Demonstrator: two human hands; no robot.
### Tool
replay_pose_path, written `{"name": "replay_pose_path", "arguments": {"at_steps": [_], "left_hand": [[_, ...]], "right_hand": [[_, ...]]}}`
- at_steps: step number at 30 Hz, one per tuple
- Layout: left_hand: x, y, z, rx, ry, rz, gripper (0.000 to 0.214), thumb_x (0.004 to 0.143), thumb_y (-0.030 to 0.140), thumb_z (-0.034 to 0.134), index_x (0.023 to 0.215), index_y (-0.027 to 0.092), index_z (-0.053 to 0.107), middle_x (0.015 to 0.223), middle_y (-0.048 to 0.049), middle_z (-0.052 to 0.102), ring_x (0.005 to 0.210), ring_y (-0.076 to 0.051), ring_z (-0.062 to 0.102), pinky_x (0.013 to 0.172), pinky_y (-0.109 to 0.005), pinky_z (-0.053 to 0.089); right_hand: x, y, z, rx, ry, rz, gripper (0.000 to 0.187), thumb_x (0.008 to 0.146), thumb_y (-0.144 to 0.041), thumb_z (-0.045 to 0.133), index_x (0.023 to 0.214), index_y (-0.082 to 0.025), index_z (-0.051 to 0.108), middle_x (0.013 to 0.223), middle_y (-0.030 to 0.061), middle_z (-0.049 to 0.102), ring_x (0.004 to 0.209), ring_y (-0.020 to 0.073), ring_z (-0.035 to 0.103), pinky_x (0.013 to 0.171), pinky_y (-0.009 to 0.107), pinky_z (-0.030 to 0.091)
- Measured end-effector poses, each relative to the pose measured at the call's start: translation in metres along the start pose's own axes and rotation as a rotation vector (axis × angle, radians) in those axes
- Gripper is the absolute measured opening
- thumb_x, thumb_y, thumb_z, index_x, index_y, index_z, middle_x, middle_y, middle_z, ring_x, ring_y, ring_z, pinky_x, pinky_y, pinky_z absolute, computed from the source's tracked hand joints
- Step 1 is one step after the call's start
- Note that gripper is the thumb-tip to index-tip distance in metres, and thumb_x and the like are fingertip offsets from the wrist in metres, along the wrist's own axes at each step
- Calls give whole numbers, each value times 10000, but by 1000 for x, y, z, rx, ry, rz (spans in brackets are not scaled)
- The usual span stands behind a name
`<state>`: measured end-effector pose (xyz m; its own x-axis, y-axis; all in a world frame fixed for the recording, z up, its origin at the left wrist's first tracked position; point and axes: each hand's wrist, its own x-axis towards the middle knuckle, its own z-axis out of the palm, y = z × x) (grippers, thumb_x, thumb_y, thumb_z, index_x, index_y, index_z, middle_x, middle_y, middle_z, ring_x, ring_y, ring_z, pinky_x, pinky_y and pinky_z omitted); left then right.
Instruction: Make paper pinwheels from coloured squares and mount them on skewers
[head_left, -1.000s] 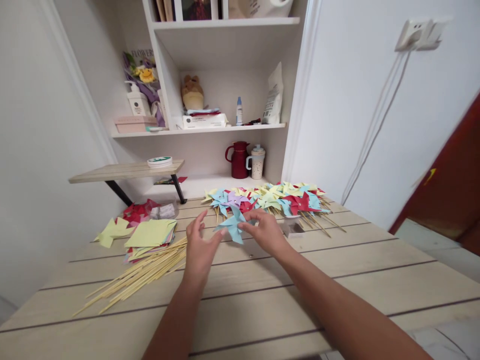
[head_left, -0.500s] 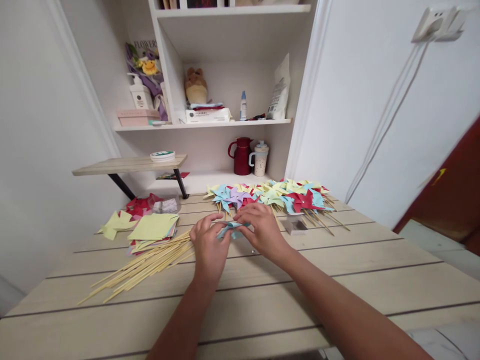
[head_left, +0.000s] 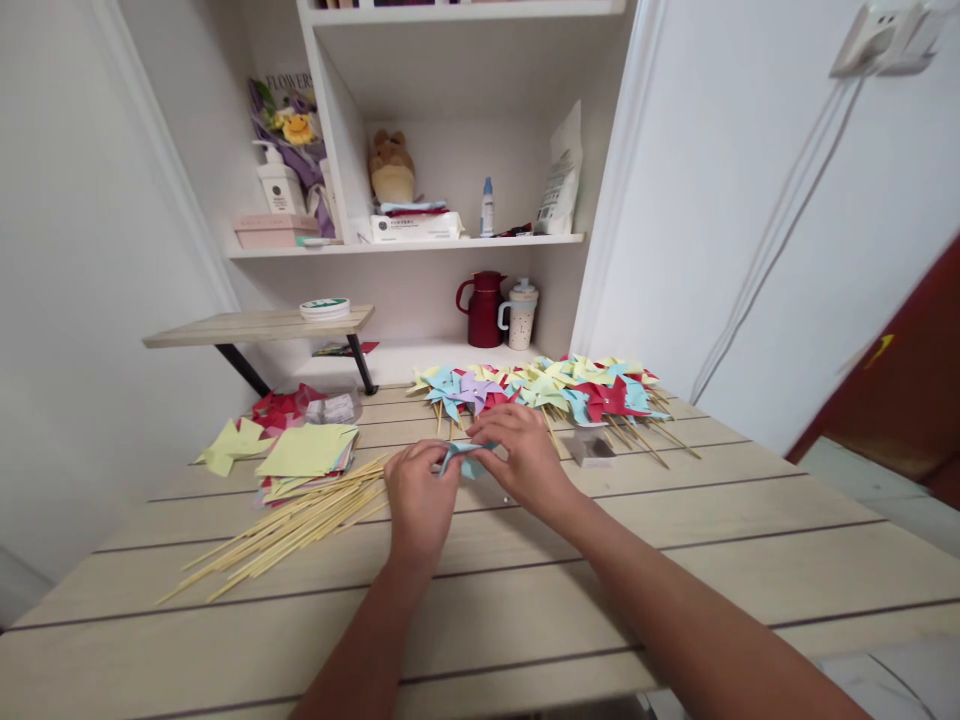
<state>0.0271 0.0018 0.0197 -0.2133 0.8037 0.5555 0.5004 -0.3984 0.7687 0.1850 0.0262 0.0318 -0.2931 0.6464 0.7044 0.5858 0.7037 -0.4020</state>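
My left hand [head_left: 418, 497] and my right hand [head_left: 525, 455] meet over the wooden table [head_left: 525, 600], both pinching a light blue paper pinwheel [head_left: 463, 458] between their fingertips. The paper is mostly hidden by my fingers. A loose bundle of bamboo skewers [head_left: 292, 525] lies just left of my left hand. Behind my hands spreads a pile of finished pinwheels [head_left: 540, 390] in yellow, blue, red and purple, with their sticks pointing toward me.
A stack of coloured paper squares [head_left: 307, 455] and red and yellow cut pieces [head_left: 259, 420] lie at the left. A small clear box [head_left: 592, 448] sits right of my right hand. Shelves behind hold a red jug [head_left: 484, 310], a mug [head_left: 519, 315] and bottles.
The blue pinwheel was held up open between spread fingers a second ago; now both hands have closed round it and lowered it toward the table. The view has tilted slightly.
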Motion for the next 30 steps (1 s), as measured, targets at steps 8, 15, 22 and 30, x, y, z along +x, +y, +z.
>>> {"name": "replay_pose_path", "arguments": {"at_steps": [8, 15, 22, 30], "left_hand": [[1, -11, -5, -419, 59, -570, 191, 591, 324, 786, 597, 162, 684, 556, 26, 594, 580, -148, 546, 577, -252, 380], [1, -12, -6, -496, 53, -597, 242, 510, 322, 828, 581, 141, 683, 587, 4, 612, 591, -139, 536, 591, -256, 389], [0, -11, -2, -522, 8, -542, 237, 591, 344, 815, 676, 146, 715, 641, 2, 640, 635, -140, 561, 637, -252, 417], [-7, 0, 8, -530, -171, -373, 212, 637, 367, 805, 676, 170, 737, 641, 9, 628, 632, -144, 562, 629, -244, 430]], "right_hand": [[4, 4, -7, 224, 191, 250, 238, 861, -318, 629, 1086, -250, 666, 1093, 77, 727, 1021, 266, 628, 931, 440, 434], [10, 28, -9, 728, 215, 656, 348, 750, -448, 701, 1002, -208, 677, 874, 43, 714, 824, 201, 642, 773, 349, 474], [-4, 30, -25, 739, 23, 769, 279, 644, -418, 799, 809, -200, 744, 863, 53, 740, 799, 205, 640, 772, 361, 470], [-13, 8, -21, 649, -39, 486, 293, 633, -393, 828, 882, -251, 767, 1239, 68, 657, 1185, 277, 573, 1009, 420, 415]]}}
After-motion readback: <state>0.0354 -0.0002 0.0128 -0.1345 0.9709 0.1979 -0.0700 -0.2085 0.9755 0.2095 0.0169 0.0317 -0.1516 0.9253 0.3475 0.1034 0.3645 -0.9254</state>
